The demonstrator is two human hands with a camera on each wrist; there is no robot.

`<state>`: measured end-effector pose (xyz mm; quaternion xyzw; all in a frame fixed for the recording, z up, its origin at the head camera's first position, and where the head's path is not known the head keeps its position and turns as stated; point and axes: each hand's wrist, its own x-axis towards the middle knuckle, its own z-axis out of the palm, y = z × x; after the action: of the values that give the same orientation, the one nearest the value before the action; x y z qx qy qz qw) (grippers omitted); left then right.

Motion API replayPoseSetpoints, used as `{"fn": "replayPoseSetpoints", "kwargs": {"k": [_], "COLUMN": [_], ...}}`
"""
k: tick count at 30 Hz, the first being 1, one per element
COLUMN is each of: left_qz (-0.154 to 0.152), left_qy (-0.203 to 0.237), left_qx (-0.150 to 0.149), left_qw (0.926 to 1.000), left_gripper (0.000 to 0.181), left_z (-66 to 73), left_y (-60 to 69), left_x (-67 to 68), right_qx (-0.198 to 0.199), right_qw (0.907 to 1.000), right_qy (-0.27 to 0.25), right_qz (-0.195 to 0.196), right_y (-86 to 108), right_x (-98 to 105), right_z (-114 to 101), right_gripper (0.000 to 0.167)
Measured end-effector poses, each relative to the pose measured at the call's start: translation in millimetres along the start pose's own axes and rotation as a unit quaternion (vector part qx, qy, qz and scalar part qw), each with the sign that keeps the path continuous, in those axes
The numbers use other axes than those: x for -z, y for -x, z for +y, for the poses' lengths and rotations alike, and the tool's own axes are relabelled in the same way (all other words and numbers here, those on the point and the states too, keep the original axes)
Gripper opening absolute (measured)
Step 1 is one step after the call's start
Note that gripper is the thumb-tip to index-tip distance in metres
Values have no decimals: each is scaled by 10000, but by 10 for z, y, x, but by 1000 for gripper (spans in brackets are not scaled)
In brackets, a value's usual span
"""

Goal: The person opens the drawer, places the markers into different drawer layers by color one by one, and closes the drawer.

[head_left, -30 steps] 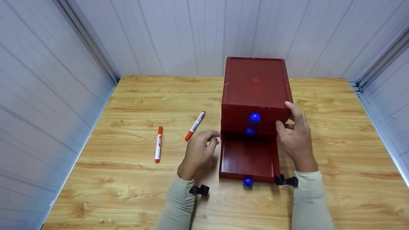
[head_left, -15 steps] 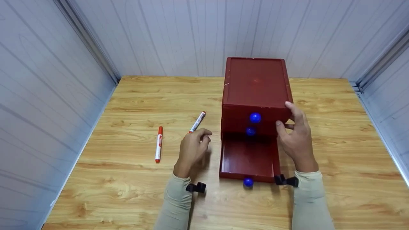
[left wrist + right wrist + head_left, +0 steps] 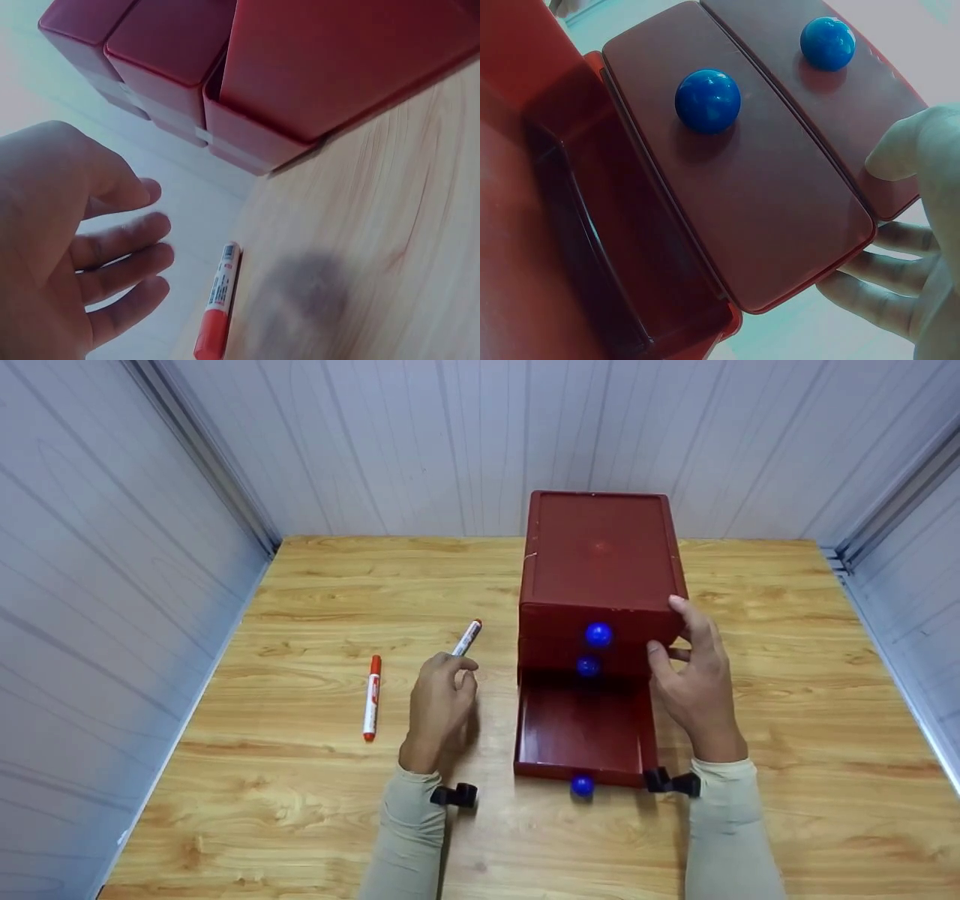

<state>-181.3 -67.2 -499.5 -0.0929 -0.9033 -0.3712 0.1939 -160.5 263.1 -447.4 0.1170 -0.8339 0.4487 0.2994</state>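
Note:
A dark red drawer cabinet (image 3: 600, 551) with blue ball knobs stands right of the table's middle. Its bottom drawer (image 3: 585, 727) is pulled out, and nothing shows inside it; the two drawers above are closed. My right hand (image 3: 697, 690) holds the cabinet's front right corner, thumb on the top drawer's front and fingers round the side. Left of the cabinet, my left hand (image 3: 441, 701) hovers with loosely bent fingers, holding nothing. Just beyond it lies a white marker with red ends (image 3: 468, 638); in the head view the hand hides its lower part. The left wrist view shows this marker (image 3: 221, 300) apart from the fingers.
A second red-and-white marker (image 3: 372, 697) lies farther left on the wooden table (image 3: 300, 802). Pale panel walls (image 3: 405, 450) enclose the table at the back and both sides. The open drawer's knob (image 3: 582, 786) juts toward the front.
My left hand has moved left, from beside the cabinet's left side to the nearer marker, now partly covering it. My right hand and the open drawer have stayed in place.

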Motion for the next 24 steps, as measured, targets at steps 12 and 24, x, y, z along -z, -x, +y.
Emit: {"fn": "replayPoseSetpoints", "kwargs": {"k": [12, 24], "left_qz": [4, -422], "left_qy": [-232, -199], "left_qx": [93, 714], "left_qw": [9997, 9964], "left_gripper": [19, 21], "left_z": [-97, -113], "left_y": [-3, -1], "left_x": [15, 15], "right_qx": [-19, 69], "right_qw": [10000, 10000], "right_qy": [24, 2], "right_qz": [23, 19], "right_y": [6, -6], "right_x": [1, 13], "right_z": [5, 23], "right_gripper": [62, 62]}}
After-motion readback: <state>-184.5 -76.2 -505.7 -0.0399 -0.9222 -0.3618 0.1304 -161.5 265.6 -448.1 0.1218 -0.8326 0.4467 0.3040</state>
